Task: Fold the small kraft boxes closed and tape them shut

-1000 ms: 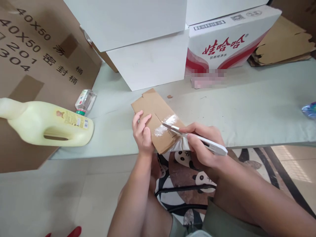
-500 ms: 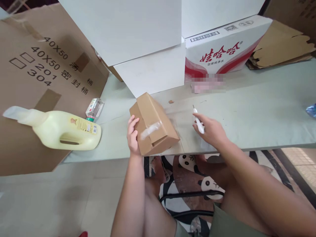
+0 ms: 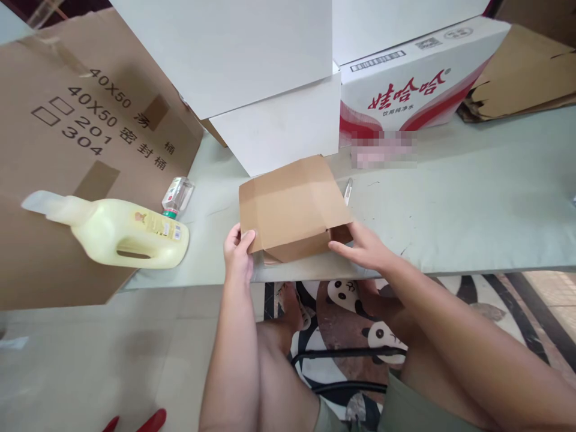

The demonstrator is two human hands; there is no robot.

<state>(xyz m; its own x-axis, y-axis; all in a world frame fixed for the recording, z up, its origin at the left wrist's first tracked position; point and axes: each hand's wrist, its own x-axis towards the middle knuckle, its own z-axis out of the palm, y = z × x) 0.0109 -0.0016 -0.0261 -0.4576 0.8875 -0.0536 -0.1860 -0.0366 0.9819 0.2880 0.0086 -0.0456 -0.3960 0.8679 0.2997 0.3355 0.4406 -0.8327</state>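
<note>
A small brown cardboard box (image 3: 292, 201) lies tilted at the table's near edge, a broad panel facing up. My left hand (image 3: 238, 252) pinches its left near corner, thumb on top and fingers beneath. My right hand (image 3: 364, 245) grips the right near corner, where a dark gap shows under the panel; some of its fingertips are hidden. Behind the box's right edge, a slim white tool (image 3: 348, 191) rests on the table, partly covered by the box.
On the left are a yellow jug-like bottle (image 3: 135, 234), a small clear bottle (image 3: 177, 195) and a large printed carton (image 3: 58, 198). White boxes (image 3: 279, 132) and a red-and-white carton (image 3: 405, 99) line the back of the green-covered table (image 3: 472, 204).
My right hand has let go of the slim white tool and taken hold of the cardboard box. The box has turned, its broad panel now facing up. My left hand has shifted to its near corner.
</note>
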